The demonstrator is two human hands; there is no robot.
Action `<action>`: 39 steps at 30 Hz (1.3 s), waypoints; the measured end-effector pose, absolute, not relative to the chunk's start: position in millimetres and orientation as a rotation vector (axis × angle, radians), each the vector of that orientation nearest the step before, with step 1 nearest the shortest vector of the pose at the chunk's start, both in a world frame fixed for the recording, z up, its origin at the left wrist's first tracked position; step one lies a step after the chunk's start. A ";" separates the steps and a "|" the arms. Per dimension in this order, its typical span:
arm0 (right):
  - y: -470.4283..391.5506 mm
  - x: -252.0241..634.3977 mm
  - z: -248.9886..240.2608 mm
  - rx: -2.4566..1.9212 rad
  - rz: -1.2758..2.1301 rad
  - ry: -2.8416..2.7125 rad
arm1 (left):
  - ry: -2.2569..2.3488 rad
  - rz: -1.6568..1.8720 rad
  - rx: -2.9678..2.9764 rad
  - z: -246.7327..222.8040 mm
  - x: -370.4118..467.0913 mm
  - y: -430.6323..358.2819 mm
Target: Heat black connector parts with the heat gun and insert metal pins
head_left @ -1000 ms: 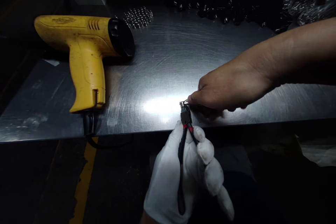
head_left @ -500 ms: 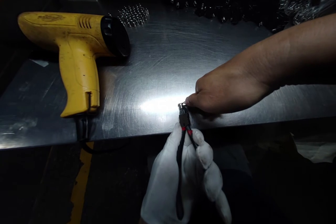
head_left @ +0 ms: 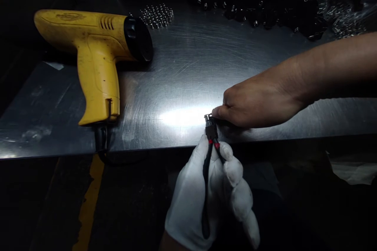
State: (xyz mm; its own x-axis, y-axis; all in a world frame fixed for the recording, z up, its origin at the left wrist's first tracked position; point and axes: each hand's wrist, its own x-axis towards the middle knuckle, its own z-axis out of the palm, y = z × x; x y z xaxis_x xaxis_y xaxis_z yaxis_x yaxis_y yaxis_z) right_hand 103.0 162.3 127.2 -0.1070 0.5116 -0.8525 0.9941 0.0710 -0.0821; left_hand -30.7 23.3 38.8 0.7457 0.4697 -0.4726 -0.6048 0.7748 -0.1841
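My left hand [head_left: 206, 192], in a white glove, is wrapped round the handles of small black pliers [head_left: 211, 131] with red bands. A small shiny metal sleeve [head_left: 207, 117] sits at the tips of the jaws, over the front part of the metal table [head_left: 182, 66]. From the right comes my bare right hand [head_left: 256, 106], its thumb and finger pinched at a thin piece beside the sleeve. That piece is too small to make out.
A yellow heat gun [head_left: 98, 70] stands on the left of the table, its cord hanging over the front edge. Several small metal sleeves [head_left: 157, 15] stand behind it. Dark parts and a clear bag [head_left: 347, 15] lie at the back right.
The whole view has shifted, so the table, heat gun and hands appear slightly further right. Both hands keep nearly the same grip and place relative to each other.
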 end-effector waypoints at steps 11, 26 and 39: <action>158.4 101.5 127.4 1.350 -0.839 1.670 | 0.576 0.685 -0.437 40.4 -26.3 32.7; 156.8 113.9 119.4 1.413 -0.856 1.751 | 0.494 0.709 -0.371 40.6 -29.1 34.4; 150.6 120.0 113.6 1.403 -0.926 1.897 | 0.471 0.788 -0.206 37.2 -26.2 24.3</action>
